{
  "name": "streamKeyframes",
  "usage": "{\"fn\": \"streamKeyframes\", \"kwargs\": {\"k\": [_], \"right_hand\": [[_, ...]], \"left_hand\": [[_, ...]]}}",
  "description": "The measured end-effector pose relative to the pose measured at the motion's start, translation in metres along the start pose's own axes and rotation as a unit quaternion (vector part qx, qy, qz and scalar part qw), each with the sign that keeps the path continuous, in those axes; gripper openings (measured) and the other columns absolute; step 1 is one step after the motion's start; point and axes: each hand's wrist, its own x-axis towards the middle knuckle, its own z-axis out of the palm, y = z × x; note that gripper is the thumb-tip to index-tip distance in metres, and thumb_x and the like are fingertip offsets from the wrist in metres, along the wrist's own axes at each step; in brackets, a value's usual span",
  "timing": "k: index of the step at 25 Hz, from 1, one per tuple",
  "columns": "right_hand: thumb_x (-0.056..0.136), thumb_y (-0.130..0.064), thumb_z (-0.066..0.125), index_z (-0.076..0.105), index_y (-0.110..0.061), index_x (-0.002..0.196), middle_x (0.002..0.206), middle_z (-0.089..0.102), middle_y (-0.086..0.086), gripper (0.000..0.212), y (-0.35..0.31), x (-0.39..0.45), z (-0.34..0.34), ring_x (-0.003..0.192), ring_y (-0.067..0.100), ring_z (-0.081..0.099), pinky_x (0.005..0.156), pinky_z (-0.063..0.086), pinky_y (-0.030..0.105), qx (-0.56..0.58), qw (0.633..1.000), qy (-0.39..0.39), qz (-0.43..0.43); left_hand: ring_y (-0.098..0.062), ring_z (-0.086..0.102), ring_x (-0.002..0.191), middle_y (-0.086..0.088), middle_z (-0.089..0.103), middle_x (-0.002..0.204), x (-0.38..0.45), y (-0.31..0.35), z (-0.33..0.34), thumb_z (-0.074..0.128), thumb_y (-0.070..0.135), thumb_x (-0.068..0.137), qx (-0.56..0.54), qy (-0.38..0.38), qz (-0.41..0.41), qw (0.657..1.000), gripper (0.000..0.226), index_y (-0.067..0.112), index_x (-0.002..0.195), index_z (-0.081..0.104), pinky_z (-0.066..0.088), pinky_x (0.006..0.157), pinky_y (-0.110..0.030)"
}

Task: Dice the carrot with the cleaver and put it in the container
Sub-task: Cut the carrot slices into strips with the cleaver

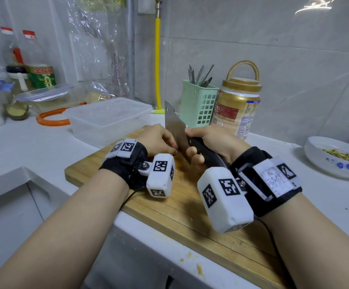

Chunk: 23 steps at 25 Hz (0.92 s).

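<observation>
Black wristbands with white tag-marked blocks

Bare cutting board lower centre: free passage. Lidded container blocks upper left; utensil basket, jar block upper centre; bowl on desk at right.

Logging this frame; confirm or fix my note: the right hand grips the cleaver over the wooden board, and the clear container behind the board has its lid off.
One error: the head view shows the clear container with its lid on. The right hand does grip the cleaver over the wooden board.
</observation>
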Motion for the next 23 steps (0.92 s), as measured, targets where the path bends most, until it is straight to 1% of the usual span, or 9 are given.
{"fn": "streamKeyframes", "kwargs": {"k": [2,6,9,11,14,18,20,23], "right_hand": [[0.100,-0.023,0.047,0.045,-0.006,0.083,0.055,0.042,0.009,0.024,0.001,-0.001,0.003,0.030,0.015,0.036,0.033,0.032,0.015,0.000,1.000,-0.001,-0.002],[0.101,-0.024,0.046,0.048,-0.005,0.080,0.055,0.042,0.008,0.028,0.004,0.001,0.006,0.030,0.014,0.035,0.032,0.031,0.016,-0.008,1.000,0.002,-0.002],[0.101,-0.025,0.047,0.050,-0.005,0.079,0.054,0.042,0.008,0.029,0.006,0.002,0.007,0.031,0.015,0.034,0.032,0.031,0.016,-0.013,1.000,0.006,-0.004],[0.101,-0.027,0.047,0.050,-0.005,0.081,0.055,0.042,0.007,0.029,0.006,0.002,0.006,0.032,0.015,0.034,0.033,0.031,0.017,-0.011,1.000,0.004,0.003],[0.101,-0.028,0.046,0.046,-0.006,0.089,0.055,0.042,0.007,0.025,0.005,0.003,0.002,0.032,0.014,0.035,0.033,0.031,0.016,0.013,1.000,-0.005,0.025],[0.101,-0.030,0.044,0.040,-0.009,0.093,0.055,0.042,0.005,0.023,0.004,0.005,-0.003,0.032,0.014,0.036,0.034,0.032,0.015,0.029,0.999,-0.007,0.042],[0.101,-0.030,0.044,0.038,-0.010,0.094,0.055,0.042,0.006,0.022,0.004,0.006,-0.003,0.032,0.014,0.036,0.035,0.032,0.015,0.029,0.999,-0.009,0.041],[0.101,-0.028,0.045,0.038,-0.010,0.093,0.055,0.042,0.006,0.021,0.004,0.006,-0.003,0.033,0.015,0.036,0.035,0.032,0.015,0.024,0.999,-0.006,0.036]], "left_hand": [[-0.013,0.068,0.087,0.008,0.072,0.081,-0.001,0.001,0.000,0.082,0.026,0.072,0.002,0.005,-0.003,1.000,0.013,0.032,0.067,0.071,0.054,0.083,-0.030],[-0.010,0.068,0.085,0.011,0.072,0.080,-0.001,0.000,-0.001,0.082,0.031,0.069,0.006,0.008,-0.008,1.000,0.012,0.037,0.066,0.071,0.055,0.084,-0.035],[-0.012,0.068,0.086,0.007,0.073,0.083,0.000,0.001,0.000,0.081,0.025,0.072,-0.002,0.008,-0.010,1.000,0.011,0.031,0.069,0.072,0.054,0.083,-0.032],[-0.011,0.067,0.083,0.007,0.073,0.081,0.000,0.001,0.000,0.082,0.025,0.071,-0.008,0.011,-0.006,1.000,0.010,0.030,0.070,0.073,0.055,0.082,-0.032],[-0.010,0.064,0.076,0.007,0.069,0.074,-0.002,0.003,0.000,0.083,0.021,0.071,-0.027,0.003,-0.009,1.000,0.011,0.025,0.075,0.074,0.052,0.076,-0.026],[-0.011,0.060,0.070,0.007,0.064,0.066,-0.003,0.004,0.000,0.083,0.019,0.068,-0.027,-0.005,-0.017,0.999,0.012,0.025,0.072,0.072,0.055,0.081,-0.034],[-0.013,0.062,0.073,0.005,0.066,0.068,-0.002,0.003,-0.001,0.079,0.016,0.067,-0.028,-0.005,-0.026,0.999,0.013,0.026,0.070,0.072,0.056,0.084,-0.038],[-0.013,0.065,0.078,0.007,0.068,0.070,-0.002,0.002,-0.001,0.078,0.016,0.067,-0.026,0.002,-0.029,0.999,0.013,0.028,0.070,0.074,0.056,0.086,-0.038]]}}
